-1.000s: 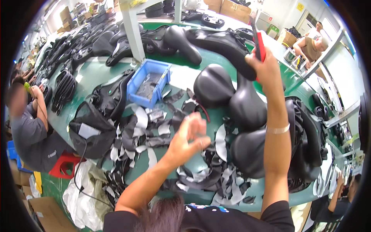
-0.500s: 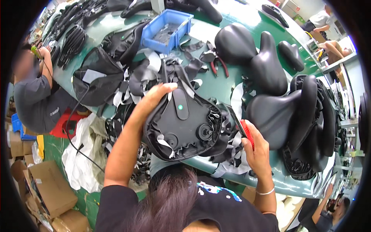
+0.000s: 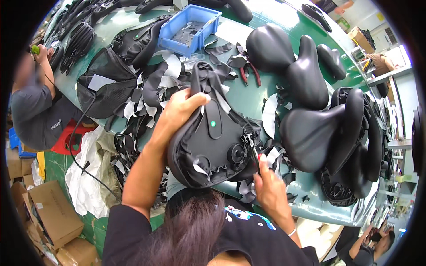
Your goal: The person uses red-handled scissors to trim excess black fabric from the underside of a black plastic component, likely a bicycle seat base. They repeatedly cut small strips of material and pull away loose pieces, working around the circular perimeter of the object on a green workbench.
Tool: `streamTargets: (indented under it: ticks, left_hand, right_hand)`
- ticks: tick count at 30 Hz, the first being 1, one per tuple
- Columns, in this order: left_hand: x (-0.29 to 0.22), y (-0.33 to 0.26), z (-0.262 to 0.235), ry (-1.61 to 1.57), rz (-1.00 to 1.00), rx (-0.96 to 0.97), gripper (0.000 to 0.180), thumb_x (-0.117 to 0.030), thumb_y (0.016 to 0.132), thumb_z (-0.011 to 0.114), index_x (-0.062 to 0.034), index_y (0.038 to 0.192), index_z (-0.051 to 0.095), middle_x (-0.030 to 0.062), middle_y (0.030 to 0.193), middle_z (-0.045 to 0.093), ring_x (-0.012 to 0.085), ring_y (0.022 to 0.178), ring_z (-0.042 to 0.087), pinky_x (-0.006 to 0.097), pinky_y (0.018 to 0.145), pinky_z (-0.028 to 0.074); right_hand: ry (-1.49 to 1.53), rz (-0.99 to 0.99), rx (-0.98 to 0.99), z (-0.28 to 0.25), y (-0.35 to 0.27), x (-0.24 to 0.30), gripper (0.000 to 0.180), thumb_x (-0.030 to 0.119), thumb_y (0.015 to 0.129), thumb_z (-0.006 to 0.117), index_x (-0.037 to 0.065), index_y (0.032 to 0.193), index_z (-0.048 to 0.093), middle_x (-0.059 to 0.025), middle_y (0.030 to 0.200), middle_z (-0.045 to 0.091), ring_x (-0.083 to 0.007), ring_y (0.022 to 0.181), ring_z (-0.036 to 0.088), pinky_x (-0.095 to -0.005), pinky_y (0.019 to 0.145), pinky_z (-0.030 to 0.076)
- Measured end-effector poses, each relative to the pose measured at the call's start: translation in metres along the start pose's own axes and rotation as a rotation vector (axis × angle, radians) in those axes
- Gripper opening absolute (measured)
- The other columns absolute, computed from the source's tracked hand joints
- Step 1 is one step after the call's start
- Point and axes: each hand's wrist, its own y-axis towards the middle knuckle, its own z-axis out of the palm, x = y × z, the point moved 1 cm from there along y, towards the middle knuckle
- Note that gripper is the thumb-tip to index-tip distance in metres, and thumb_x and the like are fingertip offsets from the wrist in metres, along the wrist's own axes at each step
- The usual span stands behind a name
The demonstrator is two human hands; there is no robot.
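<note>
Head view shows my left hand (image 3: pixel 179 111) gripping the upturned black saddle (image 3: pixel 213 142) on the green surface (image 3: pixel 248 97) while my right hand (image 3: pixel 268 186) clenches a red-handled tool at its ruffled edge; I'd trim next, carefully.

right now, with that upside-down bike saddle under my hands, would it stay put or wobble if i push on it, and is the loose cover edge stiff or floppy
The saddle likely wobbles: it lies upside down on its rounded padded top, with the left hand gripping its edge. The base looks like rigid moulded plastic, so it should lift as one piece. The frilled cover edge near the right hand looks thin and floppy.
</note>
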Motion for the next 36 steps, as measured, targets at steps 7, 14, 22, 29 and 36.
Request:
streamTargets:
  ticks: [7, 14, 22, 29, 36]
  left_hand:
    - [0.007, -0.058, 0.008, -0.216, 0.08, -0.257, 0.039, -0.032, 0.08, 0.066, 0.0011, 0.097, 0.058, 0.0009, 0.083, 0.053, 0.0083, 0.075, 0.048, 0.024, 0.067, 0.041]
    - [0.033, -0.069, 0.012, -0.2, 0.29, -0.445, 0.046, -0.025, 0.082, 0.065, -0.0001, 0.116, 0.049, 0.0025, 0.099, 0.052, 0.0123, 0.087, 0.046, 0.027, 0.083, 0.04]
    - [-0.001, -0.057, 0.028, 0.856, 0.679, -0.431, 0.045, -0.023, 0.07, 0.074, -0.0065, 0.107, 0.054, 0.0106, 0.102, 0.055, 0.029, 0.1, 0.051, 0.042, 0.087, 0.037]
    - [-0.009, 0.0, 0.082, 0.85, 0.825, 0.038, 0.017, -0.023, 0.085, 0.062, -0.0059, 0.082, 0.063, 0.011, 0.075, 0.055, 0.0266, 0.078, 0.052, 0.039, 0.074, 0.035]
    - [-0.009, 0.004, 0.074, 0.77, 0.717, 0.101, 0.045, -0.027, 0.083, 0.065, -0.002, 0.055, 0.041, 0.0115, 0.063, 0.041, 0.0289, 0.068, 0.037, 0.04, 0.07, 0.033]
  right_hand:
    - [0.253, 0.061, -0.279, -0.017, -0.004, 0.011, 0.051, 0.009, 0.09, 0.061, 0.003, 0.136, 0.041, -0.0207, 0.111, 0.063, -0.0259, 0.089, 0.068, -0.0338, 0.077, 0.053]
    - [0.547, -0.013, -0.231, -0.007, 0.105, 0.005, 0.061, 0.0, 0.078, 0.064, 0.003, 0.134, 0.042, -0.0121, 0.104, 0.061, -0.017, 0.081, 0.061, -0.0304, 0.076, 0.05]
    - [1.0, 0.213, -0.455, -0.017, 0.111, -0.005, 0.048, -0.002, 0.08, 0.062, 0.001, 0.125, 0.046, -0.0033, 0.087, 0.057, -0.0074, 0.064, 0.053, -0.0212, 0.055, 0.045]
    - [0.519, 0.015, -0.268, -0.045, 0.082, -0.011, 0.058, 0.006, 0.08, 0.07, 0.004, 0.133, 0.045, -0.0162, 0.106, 0.066, -0.0246, 0.093, 0.068, -0.0344, 0.08, 0.052]
    - [0.1, -0.166, -0.071, -0.057, 0.056, -0.043, 0.046, 0.008, 0.083, 0.065, 0.007, 0.128, 0.055, -0.0133, 0.101, 0.067, -0.0287, 0.075, 0.065, -0.0341, 0.065, 0.052]
